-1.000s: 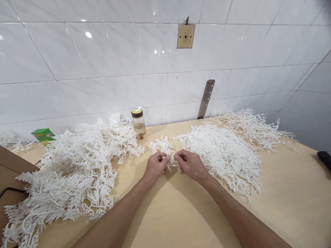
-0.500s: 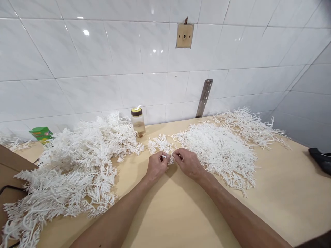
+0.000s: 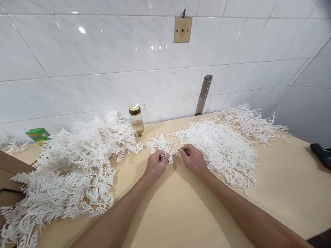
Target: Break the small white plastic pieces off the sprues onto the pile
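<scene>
My left hand (image 3: pixel 156 164) is closed in a pinch on a small white branched plastic piece (image 3: pixel 165 155) at the middle of the table. Just to its right, my right hand (image 3: pixel 192 160) is also pinched; a thin white bit seems to be at its fingertips, too small to name. Beyond the hands lies a small heap of white branched pieces (image 3: pixel 158 142). A large tangled pile of white branched pieces (image 3: pixel 77 165) spreads on the left. To the right of my right hand is a flatter pile of white pieces (image 3: pixel 222 148).
A jar with a dark and yellow lid (image 3: pixel 136 122) stands near the tiled wall (image 3: pixel 111 89). A metal bracket (image 3: pixel 204 94) leans there, beside longer white strands (image 3: pixel 253 124). A green box (image 3: pixel 38 135) is at far left, a black object (image 3: pixel 322 155) at far right.
My right hand has moved a little to the right, away from my left hand, widening the gap between the fingertips. My left hand stays nearly in place. The view has shifted slightly.
</scene>
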Action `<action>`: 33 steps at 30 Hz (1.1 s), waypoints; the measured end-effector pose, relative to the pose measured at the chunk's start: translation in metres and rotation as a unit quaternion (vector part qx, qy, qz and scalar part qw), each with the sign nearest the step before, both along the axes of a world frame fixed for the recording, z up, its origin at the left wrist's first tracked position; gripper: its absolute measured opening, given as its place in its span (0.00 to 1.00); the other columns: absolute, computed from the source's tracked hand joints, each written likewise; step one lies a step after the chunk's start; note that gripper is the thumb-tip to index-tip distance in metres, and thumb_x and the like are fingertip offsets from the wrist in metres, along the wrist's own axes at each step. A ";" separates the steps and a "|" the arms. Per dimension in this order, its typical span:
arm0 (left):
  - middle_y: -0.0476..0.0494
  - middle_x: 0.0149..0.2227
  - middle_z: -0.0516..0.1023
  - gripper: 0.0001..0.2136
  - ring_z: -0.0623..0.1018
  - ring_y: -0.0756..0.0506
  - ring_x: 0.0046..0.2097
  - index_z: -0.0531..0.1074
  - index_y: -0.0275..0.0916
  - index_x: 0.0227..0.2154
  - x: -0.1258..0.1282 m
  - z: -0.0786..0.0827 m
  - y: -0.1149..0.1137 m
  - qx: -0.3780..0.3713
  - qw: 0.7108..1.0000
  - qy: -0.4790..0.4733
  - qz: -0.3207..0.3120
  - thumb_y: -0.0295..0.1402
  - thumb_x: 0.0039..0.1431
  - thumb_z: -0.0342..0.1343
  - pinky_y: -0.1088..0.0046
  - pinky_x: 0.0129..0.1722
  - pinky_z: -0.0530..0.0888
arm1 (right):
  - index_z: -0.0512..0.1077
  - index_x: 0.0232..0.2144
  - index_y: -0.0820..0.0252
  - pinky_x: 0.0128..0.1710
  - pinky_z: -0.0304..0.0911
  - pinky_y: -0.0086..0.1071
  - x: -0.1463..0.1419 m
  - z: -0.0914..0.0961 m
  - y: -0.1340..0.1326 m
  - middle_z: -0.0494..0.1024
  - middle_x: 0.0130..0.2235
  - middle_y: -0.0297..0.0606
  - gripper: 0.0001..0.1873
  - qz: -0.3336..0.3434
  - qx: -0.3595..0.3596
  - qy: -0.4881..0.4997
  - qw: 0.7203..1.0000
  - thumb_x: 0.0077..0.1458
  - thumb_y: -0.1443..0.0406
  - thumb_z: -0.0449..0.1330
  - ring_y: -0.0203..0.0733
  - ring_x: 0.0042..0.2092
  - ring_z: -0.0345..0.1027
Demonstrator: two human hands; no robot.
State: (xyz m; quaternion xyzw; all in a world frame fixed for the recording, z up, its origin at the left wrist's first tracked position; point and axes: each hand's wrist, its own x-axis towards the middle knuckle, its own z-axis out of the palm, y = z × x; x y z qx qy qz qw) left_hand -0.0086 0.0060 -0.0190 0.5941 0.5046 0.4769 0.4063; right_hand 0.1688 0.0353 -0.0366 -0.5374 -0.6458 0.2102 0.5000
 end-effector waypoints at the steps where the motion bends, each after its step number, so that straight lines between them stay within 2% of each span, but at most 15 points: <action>1: 0.53 0.21 0.64 0.14 0.63 0.52 0.24 0.66 0.38 0.24 0.000 0.000 0.000 0.007 1.000 -0.002 0.005 0.44 0.56 0.54 0.76 0.26 0.60 | 0.70 0.28 0.59 0.27 0.62 0.31 0.001 0.001 0.000 0.75 0.25 0.35 0.12 -0.016 -0.013 0.031 0.999 0.55 0.56 0.58 0.38 0.25 0.66; 4: 0.54 0.22 0.63 0.15 0.63 0.51 0.25 0.65 0.39 0.24 0.000 0.001 0.001 0.019 1.000 0.005 0.012 0.45 0.58 0.53 0.76 0.27 0.61 | 0.71 0.30 0.60 0.28 0.63 0.32 0.003 0.001 0.001 0.76 0.26 0.37 0.16 -0.050 -0.009 0.074 0.996 0.54 0.52 0.59 0.38 0.26 0.67; 9: 0.54 0.21 0.61 0.15 0.62 0.51 0.25 0.64 0.39 0.24 0.002 0.003 0.000 0.014 1.000 0.000 0.014 0.45 0.58 0.53 0.75 0.26 0.60 | 0.73 0.35 0.61 0.32 0.63 0.33 -0.001 0.006 -0.002 0.78 0.32 0.39 0.16 -0.068 0.049 -0.010 0.996 0.56 0.53 0.58 0.37 0.25 0.66; 12: 0.54 0.21 0.63 0.15 0.63 0.51 0.25 0.65 0.39 0.24 0.002 0.002 0.000 0.019 1.000 0.000 0.017 0.44 0.57 0.54 0.75 0.27 0.61 | 0.76 0.34 0.60 0.32 0.64 0.32 -0.009 0.012 -0.011 0.79 0.33 0.40 0.17 -0.015 0.050 -0.022 0.998 0.58 0.53 0.56 0.37 0.27 0.67; 16: 0.53 0.22 0.64 0.13 0.65 0.51 0.26 0.65 0.39 0.24 0.002 -0.001 0.000 0.022 0.999 0.008 0.022 0.43 0.56 0.53 0.75 0.27 0.62 | 0.77 0.31 0.58 0.29 0.63 0.31 -0.020 0.015 -0.020 0.79 0.28 0.37 0.16 0.085 -0.023 -0.010 0.996 0.57 0.54 0.57 0.39 0.28 0.70; 20: 0.53 0.22 0.63 0.12 0.64 0.51 0.26 0.64 0.39 0.24 0.003 -0.002 0.000 0.022 0.999 0.032 0.024 0.41 0.57 0.52 0.75 0.27 0.61 | 0.77 0.29 0.57 0.31 0.65 0.32 -0.022 0.011 -0.018 0.80 0.30 0.37 0.13 0.109 -0.037 0.021 0.993 0.55 0.55 0.59 0.41 0.30 0.72; 24: 0.54 0.21 0.61 0.11 0.62 0.50 0.25 0.63 0.40 0.24 0.004 0.001 -0.003 0.023 0.996 0.080 0.035 0.40 0.57 0.50 0.74 0.27 0.59 | 0.76 0.29 0.58 0.28 0.65 0.31 -0.021 0.008 -0.017 0.79 0.27 0.35 0.11 0.105 -0.044 0.030 0.993 0.54 0.58 0.59 0.39 0.28 0.70; 29: 0.53 0.21 0.60 0.14 0.62 0.50 0.26 0.59 0.40 0.21 0.001 0.002 -0.001 0.023 0.990 0.136 0.008 0.40 0.58 0.49 0.73 0.27 0.58 | 0.75 0.29 0.57 0.28 0.63 0.30 -0.022 0.007 -0.019 0.77 0.27 0.35 0.07 0.097 0.013 -0.014 0.995 0.54 0.63 0.57 0.38 0.27 0.68; 33: 0.52 0.22 0.62 0.13 0.63 0.49 0.27 0.60 0.40 0.22 -0.002 0.000 0.004 0.008 0.992 0.125 -0.023 0.40 0.59 0.49 0.74 0.27 0.59 | 0.72 0.29 0.57 0.29 0.63 0.30 -0.027 0.004 -0.018 0.76 0.30 0.36 0.06 0.087 0.082 -0.067 0.991 0.53 0.67 0.55 0.37 0.27 0.67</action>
